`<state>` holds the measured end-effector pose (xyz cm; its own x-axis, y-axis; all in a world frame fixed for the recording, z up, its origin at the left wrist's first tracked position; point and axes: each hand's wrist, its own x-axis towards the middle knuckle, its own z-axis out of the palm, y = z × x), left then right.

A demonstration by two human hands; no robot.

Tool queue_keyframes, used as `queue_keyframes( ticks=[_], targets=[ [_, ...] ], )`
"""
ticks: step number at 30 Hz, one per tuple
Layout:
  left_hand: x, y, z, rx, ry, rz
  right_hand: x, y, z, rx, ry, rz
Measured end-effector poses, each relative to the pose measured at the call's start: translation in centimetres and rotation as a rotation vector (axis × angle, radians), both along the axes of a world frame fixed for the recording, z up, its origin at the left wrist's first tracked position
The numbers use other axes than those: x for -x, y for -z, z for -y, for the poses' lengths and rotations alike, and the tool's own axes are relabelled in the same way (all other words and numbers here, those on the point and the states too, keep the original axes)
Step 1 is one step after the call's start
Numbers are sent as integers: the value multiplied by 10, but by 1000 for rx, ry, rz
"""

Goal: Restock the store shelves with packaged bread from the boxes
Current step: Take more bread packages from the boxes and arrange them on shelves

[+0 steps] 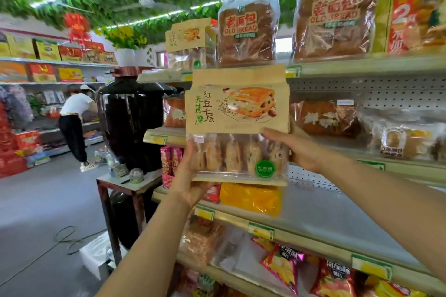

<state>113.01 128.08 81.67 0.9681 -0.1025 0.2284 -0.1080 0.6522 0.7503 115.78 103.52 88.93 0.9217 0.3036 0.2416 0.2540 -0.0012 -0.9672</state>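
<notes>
Placing step: left hand (pixel 190 183) and right hand (pixel 298 149) each grip a side of the kraft-paper-topped clear bread pack (pixel 237 125), raised before the metal shelves (pixel 362 69); next, likely slide it onto a shelf.

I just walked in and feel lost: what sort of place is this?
Most likely a small grocery shop. Tiered shelves carry price tags, bagged loaves stand on top, and two hands hold a bread pack up to the shelving.

Both hands (pixel 190 183) (pixel 299 149) hold a bread package (pixel 237 123) before the shelves (pixel 337 219).
</notes>
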Motion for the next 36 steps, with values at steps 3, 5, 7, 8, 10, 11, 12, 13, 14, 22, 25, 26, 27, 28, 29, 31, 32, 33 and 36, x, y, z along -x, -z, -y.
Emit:
queue_keyframes(
  ticks=[3, 5, 7, 8, 10, 11, 12, 13, 14, 22, 25, 26, 27, 28, 29, 31, 32, 33, 36],
  targets=[
    [-24, -20, -33, -70, -29, 18, -16, -15, -31, -10, 85, 96],
    [-41, -34, -57, -175, -47, 58, -28, -23, -53, -24, 142, 147],
    [-61, -48, -83, -316, -91, 100, -43, -32, -75, -54, 182, 205],
    [-72, -57, -97, -386, -118, 116, -52, -38, -86, -67, 207, 232],
    [-93, -80, -124, -511, -155, 142, -70, -51, -109, -85, 256, 263],
    [-102, -93, -136, -540, -183, 147, -79, -61, -121, -92, 275, 274],
    [-112, -105, -149, -551, -200, 157, -87, -71, -133, -96, 294, 280],
    [-122, -117, -161, -563, -210, 176, -92, -82, -146, -105, 306, 289],
    [-132, -129, -173, -568, -215, 201, -102, -92, -159, -127, 309, 301],
    [-200, -212, -246, -614, -240, 355, -158, -173, -236, -143, 461, 433],
    [-220, -239, -259, -605, -280, 386, -172, -202, -253, -106, 490, 449],
    [-227, -246, -262, -602, -302, 388, -180, -211, -257, -102, 500, 465],
    [-236, -253, -264, -606, -326, 392, -186, -219, -260, -99, 511, 476],
    [-245, -258, -267, -617, -341, 391, -195, -225, -262, -99, 515, 490],
    [-253, -263, -268, -634, -350, 390, -202, -230, -265, -97, 516, 490],
    [-269, -271, -270, -656, -373, 370, -220, -239, -267, -84, 500, 482],
    [-278, -275, -270, -652, -383, 362, -229, -242, -266, -78, 485, 480],
    [-287, -278, -269, -645, -383, 357, -237, -245, -267, -72, 478, 481],
    [-307, -287, -266, -636, -360, 345, -264, -254, -261, -14, 501, 491]
  ],
)
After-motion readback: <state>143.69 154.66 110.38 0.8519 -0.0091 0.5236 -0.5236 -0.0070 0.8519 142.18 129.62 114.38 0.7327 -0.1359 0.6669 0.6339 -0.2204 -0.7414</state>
